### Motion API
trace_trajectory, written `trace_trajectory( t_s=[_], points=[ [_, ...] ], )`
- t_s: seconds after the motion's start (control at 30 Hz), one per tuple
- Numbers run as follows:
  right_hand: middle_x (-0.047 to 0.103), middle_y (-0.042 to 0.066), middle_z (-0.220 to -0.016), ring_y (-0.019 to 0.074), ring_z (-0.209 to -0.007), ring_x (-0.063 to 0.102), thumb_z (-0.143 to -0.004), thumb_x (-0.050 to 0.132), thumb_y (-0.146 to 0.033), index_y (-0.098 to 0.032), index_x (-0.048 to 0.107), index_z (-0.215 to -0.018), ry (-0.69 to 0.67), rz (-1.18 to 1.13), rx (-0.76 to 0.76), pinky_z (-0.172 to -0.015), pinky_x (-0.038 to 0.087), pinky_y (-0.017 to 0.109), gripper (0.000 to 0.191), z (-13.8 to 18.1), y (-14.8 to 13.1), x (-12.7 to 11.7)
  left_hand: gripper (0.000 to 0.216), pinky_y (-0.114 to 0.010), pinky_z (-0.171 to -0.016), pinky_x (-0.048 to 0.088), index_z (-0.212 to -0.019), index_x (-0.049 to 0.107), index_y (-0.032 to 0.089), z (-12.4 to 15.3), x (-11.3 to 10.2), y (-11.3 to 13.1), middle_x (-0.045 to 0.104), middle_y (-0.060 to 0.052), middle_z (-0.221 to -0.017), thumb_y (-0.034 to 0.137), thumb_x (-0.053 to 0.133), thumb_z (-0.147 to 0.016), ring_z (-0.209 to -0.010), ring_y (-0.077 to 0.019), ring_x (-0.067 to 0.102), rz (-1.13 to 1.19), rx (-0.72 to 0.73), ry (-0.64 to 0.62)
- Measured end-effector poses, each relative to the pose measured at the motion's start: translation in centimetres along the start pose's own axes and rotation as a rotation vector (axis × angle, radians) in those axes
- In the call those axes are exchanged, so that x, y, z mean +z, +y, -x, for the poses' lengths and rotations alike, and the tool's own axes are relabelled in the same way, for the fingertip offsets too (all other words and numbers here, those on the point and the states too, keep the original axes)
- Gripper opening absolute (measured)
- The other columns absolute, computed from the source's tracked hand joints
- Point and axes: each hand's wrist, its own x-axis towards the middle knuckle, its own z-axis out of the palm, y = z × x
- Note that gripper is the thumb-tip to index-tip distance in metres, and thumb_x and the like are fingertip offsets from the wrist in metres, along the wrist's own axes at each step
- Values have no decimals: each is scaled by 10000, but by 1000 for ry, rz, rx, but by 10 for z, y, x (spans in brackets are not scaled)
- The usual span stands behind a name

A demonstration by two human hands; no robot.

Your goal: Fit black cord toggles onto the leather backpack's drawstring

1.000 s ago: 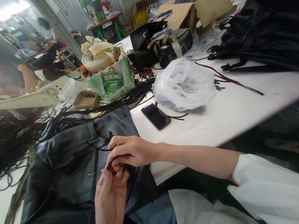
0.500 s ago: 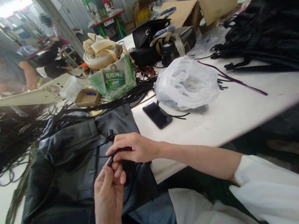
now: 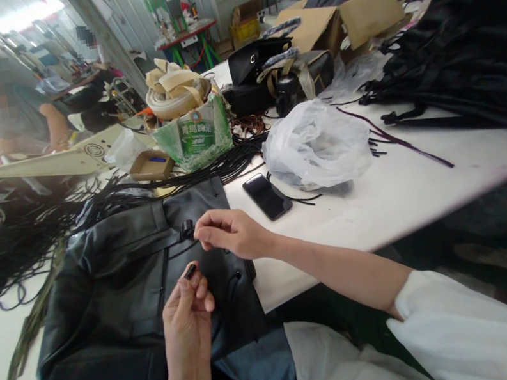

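A black leather-look bag point(image 3: 100, 293) lies across the table's near edge and my lap. My left hand point(image 3: 188, 305) is closed, with a small black cylindrical piece point(image 3: 190, 270) pinched between thumb and fingers above the bag; whether it is a cord stopper I cannot tell. A thin black cord point(image 3: 180, 249) runs over the bag to the fingertips of my right hand point(image 3: 226, 233), which is closed on it. Beside that hand sits a black fitting point(image 3: 187, 228) on the bag's strap. Another short cord loop point(image 3: 234, 279) shows on the bag's right part.
A phone point(image 3: 267, 195) and a white plastic bag point(image 3: 316, 144) lie on the white table point(image 3: 354, 212). Behind stands a green box point(image 3: 196, 136) holding rolled tape. Black cords point(image 3: 12, 256) heap at left; dark bags point(image 3: 463, 51) pile at right. A person point(image 3: 22, 118) sits at far left.
My hands have come apart. The right hand has moved up and right with the cord; the left stays nearly in place with the small black piece now showing at its fingertips.
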Motion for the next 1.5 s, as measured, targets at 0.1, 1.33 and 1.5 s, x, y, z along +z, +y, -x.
trace_trajectory(
  t_s=[0.1, 1.33, 1.5],
  points=[
    [773, 53, -960, 96, -683, 576, -1066, 744, -497, -134, 685, -1266, 5, -136, -37, -649, 479, 230, 418, -5, -21, -14, 626, -116, -467, 466, -1128, 841, 46, -3, -2, -1, 578, -28, -879, 440, 1074, -702, -698, -69, 498, 80, -5, 18],
    [733, 97, -1167, 194, -1095, 688, -1177, 566, -238, -139, 754, -1260, -285, 998, -401, -939, 554, 289, 229, 19, 18, 1, 456, -159, -521, 483, -948, 810, 104, 6, 7, -26, 575, -18, -829, 475, 1019, -785, -707, -95, 492, 25, 144, 80],
    [748, 82, -1144, 171, -1076, 698, -1195, 552, -303, -166, 749, -1179, -229, 1032, -407, -874, 527, 263, 241, 20, 18, 4, 455, -165, -525, 471, -970, 814, 107, 6, 7, -27, 558, -17, -841, 493, 998, -813, -718, -97, 482, 46, 148, 60]
  ],
)
